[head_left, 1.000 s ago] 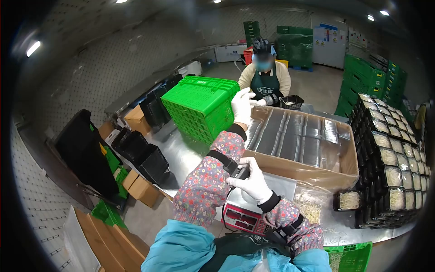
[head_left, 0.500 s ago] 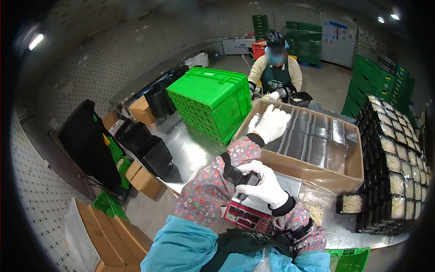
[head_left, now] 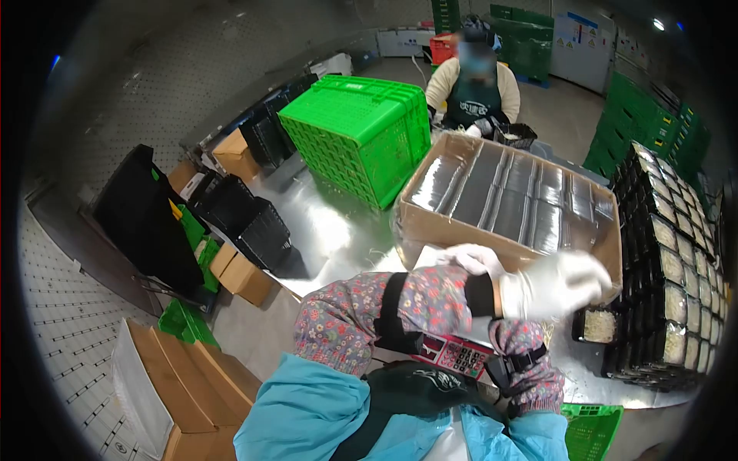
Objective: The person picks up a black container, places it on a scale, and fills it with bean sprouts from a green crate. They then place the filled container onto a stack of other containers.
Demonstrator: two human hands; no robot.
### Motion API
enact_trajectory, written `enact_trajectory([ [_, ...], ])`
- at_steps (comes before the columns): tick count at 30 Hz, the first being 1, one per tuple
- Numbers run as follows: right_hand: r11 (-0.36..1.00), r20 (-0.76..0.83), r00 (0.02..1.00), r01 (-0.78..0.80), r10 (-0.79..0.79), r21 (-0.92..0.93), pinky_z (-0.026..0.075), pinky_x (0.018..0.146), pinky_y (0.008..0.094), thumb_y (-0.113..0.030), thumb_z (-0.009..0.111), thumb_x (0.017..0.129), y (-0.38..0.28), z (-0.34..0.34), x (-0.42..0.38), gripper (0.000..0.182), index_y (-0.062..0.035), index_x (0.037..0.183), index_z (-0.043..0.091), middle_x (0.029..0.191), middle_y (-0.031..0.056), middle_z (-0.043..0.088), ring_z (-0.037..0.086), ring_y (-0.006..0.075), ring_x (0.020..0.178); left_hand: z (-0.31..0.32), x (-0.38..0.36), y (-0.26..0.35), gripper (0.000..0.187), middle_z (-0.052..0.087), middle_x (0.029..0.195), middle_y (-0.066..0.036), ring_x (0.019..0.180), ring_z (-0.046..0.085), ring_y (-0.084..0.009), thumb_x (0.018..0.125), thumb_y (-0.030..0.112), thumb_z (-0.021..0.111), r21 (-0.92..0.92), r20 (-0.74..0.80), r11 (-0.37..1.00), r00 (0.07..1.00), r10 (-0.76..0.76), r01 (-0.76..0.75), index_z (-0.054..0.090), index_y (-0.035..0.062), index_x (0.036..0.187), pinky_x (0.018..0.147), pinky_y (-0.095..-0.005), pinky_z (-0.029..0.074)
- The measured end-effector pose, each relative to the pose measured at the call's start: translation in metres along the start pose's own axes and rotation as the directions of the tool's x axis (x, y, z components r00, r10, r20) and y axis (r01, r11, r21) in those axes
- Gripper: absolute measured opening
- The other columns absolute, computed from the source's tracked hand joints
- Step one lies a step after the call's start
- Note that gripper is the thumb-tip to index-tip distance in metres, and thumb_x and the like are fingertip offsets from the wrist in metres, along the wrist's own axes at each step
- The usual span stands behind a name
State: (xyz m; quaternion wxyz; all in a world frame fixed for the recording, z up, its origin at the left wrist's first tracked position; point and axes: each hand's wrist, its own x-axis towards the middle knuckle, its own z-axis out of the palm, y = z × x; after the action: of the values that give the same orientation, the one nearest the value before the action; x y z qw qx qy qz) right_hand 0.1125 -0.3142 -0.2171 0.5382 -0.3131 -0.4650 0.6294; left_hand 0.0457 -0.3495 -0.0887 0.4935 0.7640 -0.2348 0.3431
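Observation:
My left hand (head_left: pixel 557 284), in a white glove, stretches to the right past the near edge of a cardboard box (head_left: pixel 492 229). Motion smears its fingers, and nothing shows clearly in them. Behind that wrist is my right hand (head_left: pixel 470 258), also white-gloved; its fingers are partly hidden. A black strap (head_left: pixel 393 307) with a dark block circles my left flowered sleeve. Inside the box stand rows of clear plastic lids (head_left: pixel 511 196). Under my forearms sits a scale with a red keypad (head_left: pixel 453 355), largely covered. Near my left hand is a black tray of pale sprouts (head_left: pixel 598 326).
A green crate (head_left: pixel 357 138) stands on the metal table left of the box. Stacked packed trays (head_left: pixel 669 269) rise at the right. Across the table is a co-worker (head_left: pixel 473 88) with a black tray. Black empty trays (head_left: pixel 242 223) and cartons (head_left: pixel 240 275) are at left.
My left hand has swung from over the box down to the right. My right hand has left the black block on my left sleeve and moved up behind the left wrist. The view shifted slightly.

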Motion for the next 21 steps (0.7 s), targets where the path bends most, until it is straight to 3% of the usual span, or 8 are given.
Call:
enact_trajectory([
  [1, 0.982, -0.096, 0.985, 0.129, -0.142, -0.135, 0.051, 0.084, 0.0307, -0.021, 0.058, 0.096, -0.015, 0.035, 0.002, 0.030, 0.0027, 0.112, 0.065, 0.102, 0.0076, 0.068, 0.065, 0.0177, 0.092, 0.017, -0.010, 0.018, 0.015, 0.067, 0.086, -0.012, 0.076, 0.066, -0.0270, 0.087, 0.011, 0.058, -0.058, 0.098, 0.997, 0.994, -0.050, 0.056, 0.068, 0.0066, 0.097, 0.070, -0.0359, 0.053],
  [2, 0.967, 0.018, 0.993, 0.122, -0.121, -0.222, 0.051, 0.085, 0.0305, -0.019, 0.060, 0.094, -0.022, 0.048, 0.005, 0.028, 0.0022, 0.112, 0.066, 0.104, 0.0086, 0.068, 0.064, 0.0175, 0.094, 0.040, -0.020, 0.014, 0.013, 0.064, 0.080, -0.012, 0.074, 0.064, -0.0293, 0.085, 0.013, 0.059, -0.079, 0.161, 0.984, 0.972, 0.169, -0.158, 0.067, 0.0056, 0.093, 0.068, -0.0385, 0.051],
  [3, 0.944, 0.130, 0.987, 0.126, -0.090, -0.305, 0.050, 0.087, 0.0304, -0.017, 0.063, 0.092, -0.029, 0.059, 0.006, 0.027, 0.0017, 0.111, 0.066, 0.105, 0.0096, 0.068, 0.064, 0.0174, 0.095, 0.059, -0.034, 0.016, 0.014, 0.062, 0.076, -0.011, 0.070, 0.062, -0.0302, 0.083, 0.015, 0.061, -0.227, 0.212, 0.966, 0.962, 0.172, -0.123, 0.066, 0.0053, 0.092, 0.063, -0.0400, 0.049],
  [4, 0.912, 0.239, 0.962, 0.214, -0.135, -0.349, 0.050, 0.086, 0.0286, -0.010, 0.067, 0.089, -0.036, 0.074, 0.007, 0.022, 0.0005, 0.108, 0.068, 0.107, 0.0103, 0.068, 0.063, 0.0165, 0.098, 0.074, -0.048, 0.017, 0.010, 0.059, 0.072, -0.010, 0.067, 0.059, -0.0306, 0.082, 0.017, 0.061, -0.098, 0.297, 0.979, 0.933, 0.201, -0.180, 0.063, 0.0080, 0.085, 0.060, -0.0414, 0.046],
  [8, 0.921, 0.346, 0.935, 0.196, -0.073, -0.337, 0.049, 0.088, 0.0280, -0.002, 0.067, 0.087, -0.040, 0.067, -0.007, 0.023, 0.0008, 0.109, 0.067, 0.109, 0.0089, 0.067, 0.063, 0.0146, 0.101, 0.081, -0.072, 0.031, 0.011, 0.054, 0.070, -0.009, 0.067, 0.056, -0.0300, 0.079, 0.022, 0.056, -0.075, 0.536, 0.937, 0.779, 0.326, -0.341, 0.058, 0.0112, 0.078, 0.062, -0.0420, 0.044],
  [15, 0.955, 0.320, 0.947, 0.074, 0.022, -0.286, 0.046, 0.094, 0.0308, -0.010, 0.064, 0.091, -0.034, 0.077, -0.013, 0.026, 0.0011, 0.115, 0.064, 0.114, 0.0087, 0.064, 0.060, 0.0173, 0.106, 0.091, -0.081, 0.029, 0.010, 0.056, 0.075, -0.009, 0.071, 0.057, -0.0304, 0.078, 0.020, 0.058, -0.117, 0.534, 0.948, 0.786, 0.312, -0.297, 0.058, 0.0107, 0.080, 0.064, -0.0419, 0.045],
  [17, 0.912, 0.384, 0.923, 0.176, -0.022, -0.370, 0.043, 0.098, 0.0311, -0.012, 0.062, 0.093, -0.030, 0.074, -0.011, 0.028, 0.0001, 0.117, 0.063, 0.116, 0.0082, 0.061, 0.056, 0.0173, 0.112, 0.090, -0.085, 0.035, 0.009, 0.056, 0.075, -0.009, 0.071, 0.057, -0.0304, 0.077, 0.020, 0.058, -0.089, 0.548, 0.949, 0.780, 0.301, -0.303, 0.058, 0.0109, 0.080, 0.063, -0.0420, 0.045],
  [21, 0.969, 0.310, 0.949, 0.030, 0.049, -0.244, 0.044, 0.091, 0.0299, -0.015, 0.064, 0.092, -0.024, 0.081, -0.013, 0.027, -0.0002, 0.114, 0.065, 0.112, 0.0069, 0.061, 0.056, 0.0154, 0.105, 0.090, -0.089, 0.035, 0.009, 0.055, 0.073, -0.010, 0.070, 0.057, -0.0307, 0.076, 0.020, 0.058, -0.115, 0.504, 0.970, 0.829, 0.242, -0.214, 0.059, 0.0108, 0.079, 0.060, -0.0422, 0.045],
])
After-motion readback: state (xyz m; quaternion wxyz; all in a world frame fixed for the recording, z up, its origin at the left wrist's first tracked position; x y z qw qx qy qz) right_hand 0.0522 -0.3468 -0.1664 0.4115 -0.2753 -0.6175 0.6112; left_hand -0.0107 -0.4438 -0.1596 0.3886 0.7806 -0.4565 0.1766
